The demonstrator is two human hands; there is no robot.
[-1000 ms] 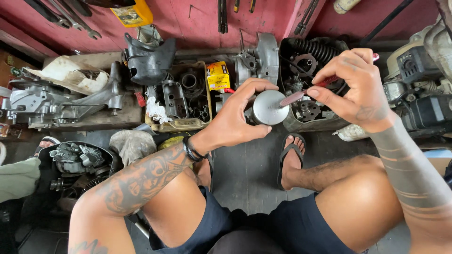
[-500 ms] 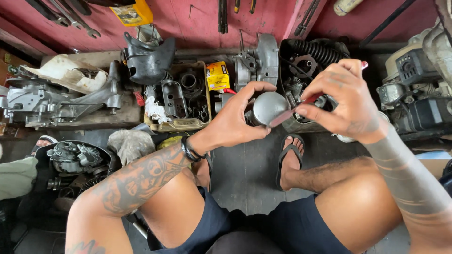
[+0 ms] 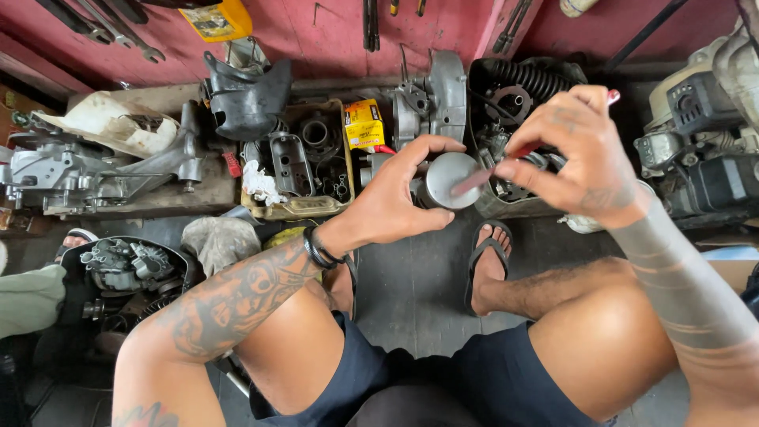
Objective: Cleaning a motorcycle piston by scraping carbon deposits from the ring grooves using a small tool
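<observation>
My left hand (image 3: 395, 202) is wrapped around a grey metal piston (image 3: 447, 180), thumb arched over its top and fingers under it, holding it up in front of my knees with its flat round crown facing me; my right hand (image 3: 581, 162) pinches a thin red-handled tool (image 3: 506, 164) whose tip rests on that crown. Behind, on the floor, lie a tray of engine parts (image 3: 296, 162), a small yellow box (image 3: 364, 122) and a black ribbed hose (image 3: 526, 77); my sandalled foot (image 3: 489, 257) is planted just below the piston.
</observation>
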